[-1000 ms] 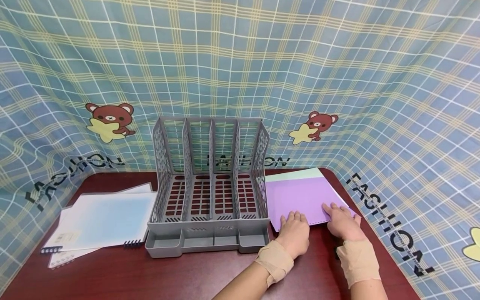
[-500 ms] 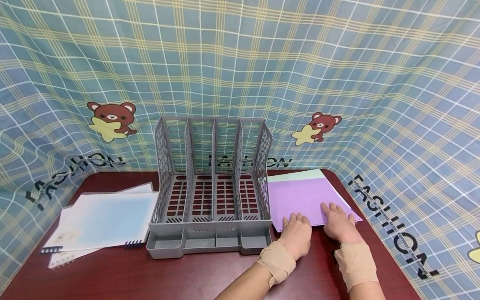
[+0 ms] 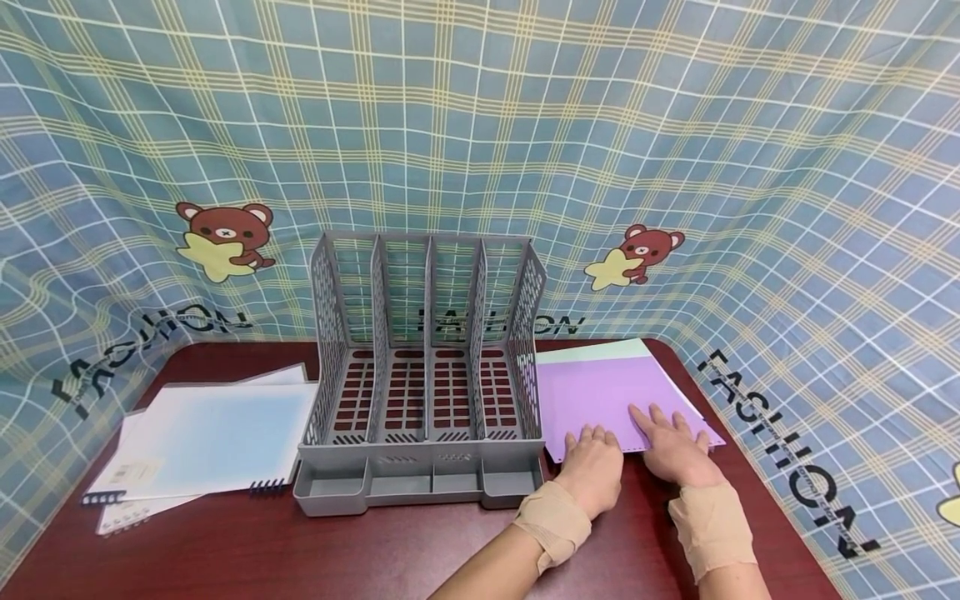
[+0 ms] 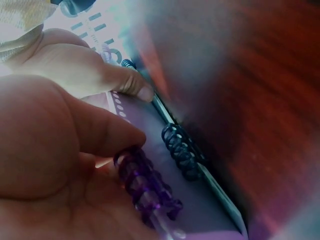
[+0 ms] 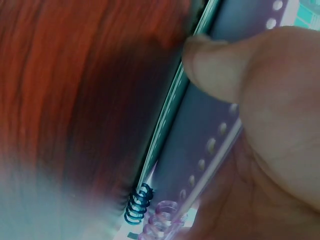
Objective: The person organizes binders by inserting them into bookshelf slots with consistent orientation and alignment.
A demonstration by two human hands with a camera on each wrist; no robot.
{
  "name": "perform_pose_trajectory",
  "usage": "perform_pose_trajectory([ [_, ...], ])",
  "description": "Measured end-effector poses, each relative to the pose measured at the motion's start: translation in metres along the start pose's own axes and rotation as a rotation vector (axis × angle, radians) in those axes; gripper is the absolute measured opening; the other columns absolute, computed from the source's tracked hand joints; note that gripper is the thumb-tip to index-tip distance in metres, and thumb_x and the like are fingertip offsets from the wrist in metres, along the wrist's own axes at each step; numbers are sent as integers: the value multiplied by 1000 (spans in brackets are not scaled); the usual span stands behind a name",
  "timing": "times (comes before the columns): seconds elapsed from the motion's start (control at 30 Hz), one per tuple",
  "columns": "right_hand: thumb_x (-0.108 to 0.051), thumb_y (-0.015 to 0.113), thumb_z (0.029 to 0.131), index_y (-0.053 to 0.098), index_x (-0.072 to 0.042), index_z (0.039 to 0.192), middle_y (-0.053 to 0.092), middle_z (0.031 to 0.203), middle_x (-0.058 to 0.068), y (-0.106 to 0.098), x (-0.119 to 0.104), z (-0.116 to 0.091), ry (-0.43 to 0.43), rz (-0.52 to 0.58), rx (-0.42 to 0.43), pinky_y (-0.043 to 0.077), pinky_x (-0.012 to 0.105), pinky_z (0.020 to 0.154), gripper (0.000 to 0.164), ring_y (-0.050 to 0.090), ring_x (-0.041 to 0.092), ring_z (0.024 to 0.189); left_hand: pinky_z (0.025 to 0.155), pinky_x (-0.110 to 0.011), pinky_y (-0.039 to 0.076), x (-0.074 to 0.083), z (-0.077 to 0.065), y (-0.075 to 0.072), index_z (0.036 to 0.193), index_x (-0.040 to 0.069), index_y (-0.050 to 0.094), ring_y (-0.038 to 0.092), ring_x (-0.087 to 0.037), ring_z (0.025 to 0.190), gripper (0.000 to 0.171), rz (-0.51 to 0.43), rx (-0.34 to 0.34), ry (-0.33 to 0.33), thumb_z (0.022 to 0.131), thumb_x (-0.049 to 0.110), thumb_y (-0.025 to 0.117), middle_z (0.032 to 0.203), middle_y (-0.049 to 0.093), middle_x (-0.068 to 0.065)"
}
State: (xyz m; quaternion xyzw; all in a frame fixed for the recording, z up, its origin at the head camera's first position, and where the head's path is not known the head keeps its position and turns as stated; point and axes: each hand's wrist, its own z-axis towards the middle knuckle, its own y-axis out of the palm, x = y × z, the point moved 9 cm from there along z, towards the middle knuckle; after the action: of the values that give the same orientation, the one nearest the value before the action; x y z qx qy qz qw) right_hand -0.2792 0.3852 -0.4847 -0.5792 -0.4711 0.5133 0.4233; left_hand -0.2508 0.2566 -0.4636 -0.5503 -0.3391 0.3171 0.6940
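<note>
A purple spiral notebook (image 3: 592,392) lies on top of a mint-green one (image 3: 633,348) right of the grey file rack (image 3: 420,467). My left hand (image 3: 592,471) grips its near bound edge at the left corner, fingers on the cover. In the left wrist view the left thumb lies against the purple coil (image 4: 145,187), with a dark coil (image 4: 182,152) just beyond. My right hand (image 3: 678,446) spreads its fingers over the cover's right part. The right wrist view shows its thumb (image 5: 215,65) across the near edge, over the punched holes. The undersides of the fingers are hidden.
Several pale notebooks, the top one (image 3: 217,433) blue and white, lie overlapping left of the rack. The rack has upright dividers and small front trays (image 3: 337,487). A plaid curtain (image 3: 465,125) surrounds the dark red table (image 3: 360,558) at the back and sides.
The right fingers have shifted a little left on the purple cover and spread wider. My left hand has kept its place at the near edge. The head view has shifted slightly.
</note>
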Motion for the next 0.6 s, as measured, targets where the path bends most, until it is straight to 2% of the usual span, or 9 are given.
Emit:
perform_pose_trajectory([
  [0.3, 0, 49, 78, 39, -14, 154, 28, 155, 30, -1, 4, -1, -7, 6, -4, 9, 83, 97, 77, 17, 63, 135, 102, -41, 43, 2, 0, -8, 132, 7, 60, 53, -21, 123, 58, 18, 60, 35, 82, 34, 72, 129, 61, -3],
  [0.6, 0, 47, 77, 43, -15, 152, 32, 153, 30, -9, 4, -2, -23, 60, 32, 12, 83, 96, 77, 22, 62, 134, 103, -39, 42, 4, -2, -22, 131, 7, 61, 55, -20, 122, 54, 35, 98, 32, 88, 38, 63, 128, 63, -2],
])
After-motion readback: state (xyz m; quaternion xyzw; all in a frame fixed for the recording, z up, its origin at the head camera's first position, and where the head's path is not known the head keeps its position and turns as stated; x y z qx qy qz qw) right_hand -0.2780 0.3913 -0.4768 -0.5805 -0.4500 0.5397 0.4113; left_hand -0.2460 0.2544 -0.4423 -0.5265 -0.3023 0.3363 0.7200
